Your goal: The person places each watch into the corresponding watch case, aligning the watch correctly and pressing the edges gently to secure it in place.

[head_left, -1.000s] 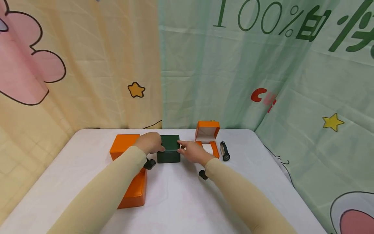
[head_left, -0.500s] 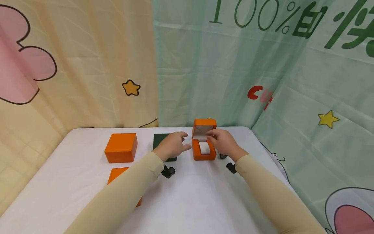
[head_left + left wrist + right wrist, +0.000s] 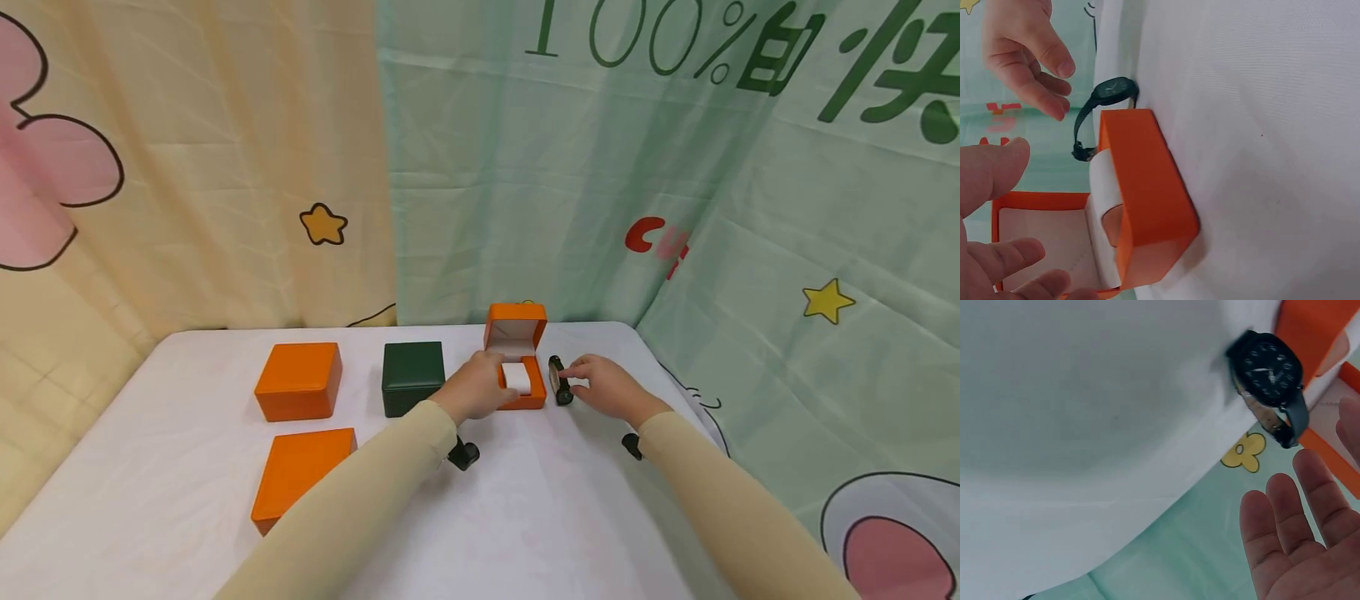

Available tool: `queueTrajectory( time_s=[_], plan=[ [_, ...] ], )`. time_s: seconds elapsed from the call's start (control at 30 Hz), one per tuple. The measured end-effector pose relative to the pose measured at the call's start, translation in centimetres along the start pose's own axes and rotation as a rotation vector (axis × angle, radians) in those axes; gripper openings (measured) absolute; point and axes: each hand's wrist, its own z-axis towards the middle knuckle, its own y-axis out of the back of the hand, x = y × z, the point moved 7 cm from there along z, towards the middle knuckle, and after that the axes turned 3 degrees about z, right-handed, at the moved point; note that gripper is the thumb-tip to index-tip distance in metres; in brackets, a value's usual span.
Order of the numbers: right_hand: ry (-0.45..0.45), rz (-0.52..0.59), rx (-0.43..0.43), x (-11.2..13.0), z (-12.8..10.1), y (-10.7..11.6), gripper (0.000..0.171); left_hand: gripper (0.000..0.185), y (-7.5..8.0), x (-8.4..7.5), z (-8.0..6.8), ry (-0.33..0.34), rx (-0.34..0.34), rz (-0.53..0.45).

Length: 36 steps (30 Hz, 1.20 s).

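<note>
Near the worktop's far edge, your left hand (image 3: pixel 475 390) rests fingers-relaxed against the open orange box (image 3: pixel 517 358); your right hand (image 3: pixel 603 385) reaches, fingers apart, for the watch (image 3: pixel 557 380). You're at the pick-up step, I judge: pinch the watch by its strap and lift it clear of the box wall

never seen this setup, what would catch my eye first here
Likely the open orange box at the table's far middle, lid up, a white cushion inside; the left hand is at its left side. Just right of it a black watch stands on edge, the right hand open beside it.
</note>
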Motion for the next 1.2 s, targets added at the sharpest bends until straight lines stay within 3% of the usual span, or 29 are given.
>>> queueTrajectory(
  time_s=[0.2, 0.37, 0.7, 0.97, 1.2],
  plan=[
    [-0.029, -0.007, 0.047, -1.0, -0.2, -1.2, 0.041, 0.065, -0.9, 0.2, 0.7, 0.001, -0.017, -0.002],
    [-0.021, -0.010, 0.061, -1.5, 0.1, -1.8, 0.048, 0.067, -1.3, 0.2, 1.1, 0.046, -0.007, 0.021],
    [-0.093, 0.011, 0.083, -2.3, 0.7, -3.4, 0.057, 0.073, -2.7, 1.5, 2.9, 0.117, 0.019, 0.080],
    [-0.078, 0.028, 0.048, -2.4, 1.4, -3.9, 0.050, 0.077, -3.4, 2.2, 3.7, 0.170, 0.010, 0.088],
    [-0.064, 0.017, 0.020, -2.5, 1.8, -3.9, 0.040, 0.071, -3.6, 2.3, 3.9, 0.160, 0.015, 0.082]
  ],
)
